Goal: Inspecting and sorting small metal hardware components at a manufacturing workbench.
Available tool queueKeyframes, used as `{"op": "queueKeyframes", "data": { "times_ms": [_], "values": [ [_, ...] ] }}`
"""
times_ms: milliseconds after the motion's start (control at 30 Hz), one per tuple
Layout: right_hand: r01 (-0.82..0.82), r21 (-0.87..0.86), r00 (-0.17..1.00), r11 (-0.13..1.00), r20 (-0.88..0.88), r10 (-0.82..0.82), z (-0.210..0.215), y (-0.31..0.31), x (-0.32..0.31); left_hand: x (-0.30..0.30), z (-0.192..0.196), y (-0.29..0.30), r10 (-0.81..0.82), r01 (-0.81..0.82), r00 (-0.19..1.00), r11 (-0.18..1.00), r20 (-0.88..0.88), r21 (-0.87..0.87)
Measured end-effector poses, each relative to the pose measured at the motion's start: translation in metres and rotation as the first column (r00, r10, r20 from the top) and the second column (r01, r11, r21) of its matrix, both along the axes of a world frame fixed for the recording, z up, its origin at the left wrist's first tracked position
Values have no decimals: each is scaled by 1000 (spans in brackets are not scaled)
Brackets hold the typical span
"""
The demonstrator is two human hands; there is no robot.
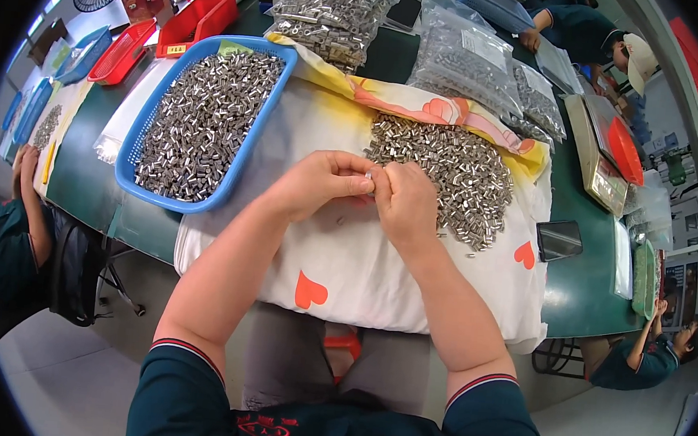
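Note:
My hands meet over the white cloth (394, 275), between a blue basket and a loose pile. The thumb and forefinger of my left hand (323, 185) pinch a small shiny metal cylinder (368, 176). Pressed against those fingertips, my right hand (408, 202) is closed with its fingers curled; what lies inside them is hidden. Short metal cylinders like it form the pile (471, 182) just beyond my right hand. More of them fill the blue plastic basket (291, 70) to my left. One small piece (341, 220) lies alone on the cloth below my left hand.
Plastic bags of metal parts (332, 12) and clear bags (468, 55) stand at the back. Red bins (196, 26) are at the far left. A dark phone (559, 240) rests on the green table (589, 294) at right. Other people sit at both sides and far right.

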State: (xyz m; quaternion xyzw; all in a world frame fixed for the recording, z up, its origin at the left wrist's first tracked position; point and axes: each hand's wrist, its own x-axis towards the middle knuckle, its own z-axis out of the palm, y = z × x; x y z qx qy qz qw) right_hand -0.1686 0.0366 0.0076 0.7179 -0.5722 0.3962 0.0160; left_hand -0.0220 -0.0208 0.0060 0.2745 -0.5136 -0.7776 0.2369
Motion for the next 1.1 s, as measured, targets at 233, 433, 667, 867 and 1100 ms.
{"op": "queueKeyframes", "data": {
  "times_ms": [233,433,667,867,1100],
  "values": [
    [-29,-85,1000,996,-1,29,2,-3,2,4,4,-3,-48,51,992,998,-118,23],
    [26,37,990,999,138,-31,4,2,1,1,3,-1,-8,9,999,1000,-43,12],
    [175,56,925,983,333,-184,2,-4,-23,3,1,-4,198,-195,978,979,58,-65],
    [105,148,881,983,444,-161,16,3,-34,-2,-2,-8,178,-168,980,980,93,-107],
    [513,235,823,825,140,-551,36,24,-159,-2,1,-2,154,-140,980,983,123,-117]
  ]
}}
